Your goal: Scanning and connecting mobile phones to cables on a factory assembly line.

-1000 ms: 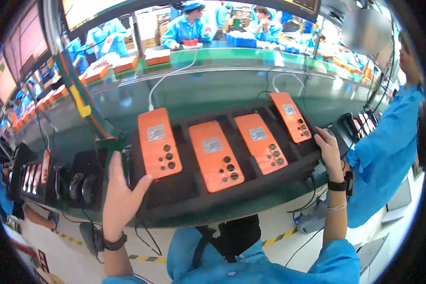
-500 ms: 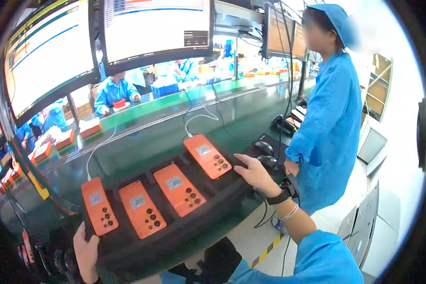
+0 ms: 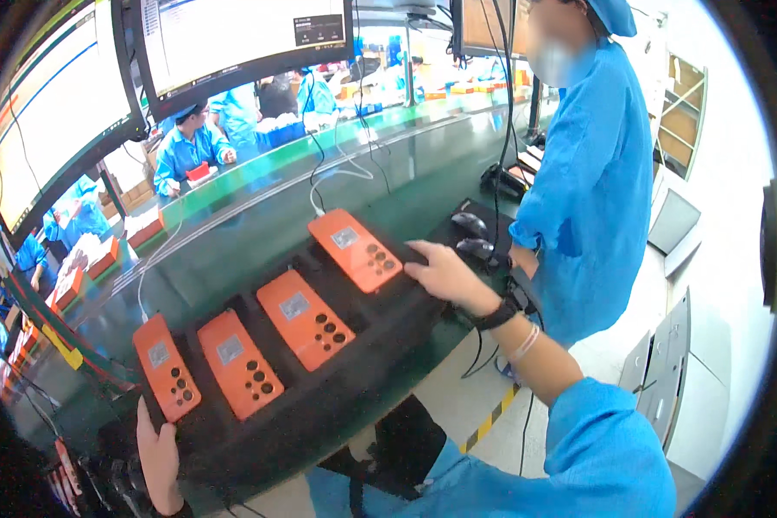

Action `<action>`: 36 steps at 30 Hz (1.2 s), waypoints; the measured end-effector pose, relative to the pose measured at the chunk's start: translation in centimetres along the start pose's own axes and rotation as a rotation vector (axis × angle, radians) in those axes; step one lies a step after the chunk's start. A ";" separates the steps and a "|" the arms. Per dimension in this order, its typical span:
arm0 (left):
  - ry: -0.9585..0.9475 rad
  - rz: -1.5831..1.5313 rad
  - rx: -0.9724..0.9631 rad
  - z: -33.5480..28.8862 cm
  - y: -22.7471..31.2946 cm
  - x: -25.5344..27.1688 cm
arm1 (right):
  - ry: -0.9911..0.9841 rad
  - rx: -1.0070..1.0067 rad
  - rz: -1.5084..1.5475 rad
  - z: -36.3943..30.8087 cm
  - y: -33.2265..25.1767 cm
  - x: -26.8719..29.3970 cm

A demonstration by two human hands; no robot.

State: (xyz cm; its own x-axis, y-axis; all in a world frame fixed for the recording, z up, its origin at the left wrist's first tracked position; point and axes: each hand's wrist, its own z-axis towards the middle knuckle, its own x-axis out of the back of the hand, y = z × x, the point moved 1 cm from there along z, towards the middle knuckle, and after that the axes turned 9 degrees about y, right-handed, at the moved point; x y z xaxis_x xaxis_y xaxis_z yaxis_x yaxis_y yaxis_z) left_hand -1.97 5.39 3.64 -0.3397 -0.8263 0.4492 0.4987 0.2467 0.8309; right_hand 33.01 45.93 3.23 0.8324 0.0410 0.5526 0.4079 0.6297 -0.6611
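Observation:
Several orange phones lie back up in a black tray on the bench, each with a pale label and dark camera rings. My left hand (image 3: pixel 158 453) grips the tray's (image 3: pixel 272 419) left end, thumb close to the lower corner of the leftmost phone (image 3: pixel 167 367). At the other end, my right hand (image 3: pixel 453 278) holds the tray edge beside the rightmost phone (image 3: pixel 355 250). Its index finger is stretched and its thumb lies near the phone's camera end; the other fingers are hidden. Between them sit two more phones, one left of centre (image 3: pixel 240 364) and one right of centre (image 3: pixel 306 319).
White cables (image 3: pixel 319 186) run to the two outer phones. Two monitors (image 3: pixel 242 43) hang above. Computer mice (image 3: pixel 472 226) lie right of the tray. A co-worker in blue (image 3: pixel 587 173) stands close on the right. Beyond the green bench (image 3: pixel 259 216), other people sit among orange boxes.
My view has shifted, so the tray, phones and monitors appear higher and further left. Both hands stay at the tray's ends. The co-worker at right appears slightly closer.

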 end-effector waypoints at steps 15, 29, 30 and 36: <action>0.148 0.503 -0.343 -0.4 3.0 1.6 | -0.155 -0.077 0.149 1.7 -2.2 2.2; 0.031 -0.038 -0.354 10.6 10.5 5.9 | -0.440 -0.049 0.614 10.5 -14.9 0.8; 0.046 -0.026 -0.370 11.1 10.5 2.5 | -0.502 -0.006 0.600 10.0 -15.5 -2.3; -0.028 0.277 -0.538 9.9 9.1 -14.7 | -0.389 0.690 0.004 5.8 -15.0 -16.1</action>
State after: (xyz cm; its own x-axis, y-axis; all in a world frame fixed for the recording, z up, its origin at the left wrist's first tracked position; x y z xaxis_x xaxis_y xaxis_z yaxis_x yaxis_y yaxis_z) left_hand -0.30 24.75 7.87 -0.1570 -0.7524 0.6397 0.9025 0.1537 0.4024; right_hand 11.32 40.35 7.20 0.5905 0.2320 0.7730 -0.0255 0.9627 -0.2695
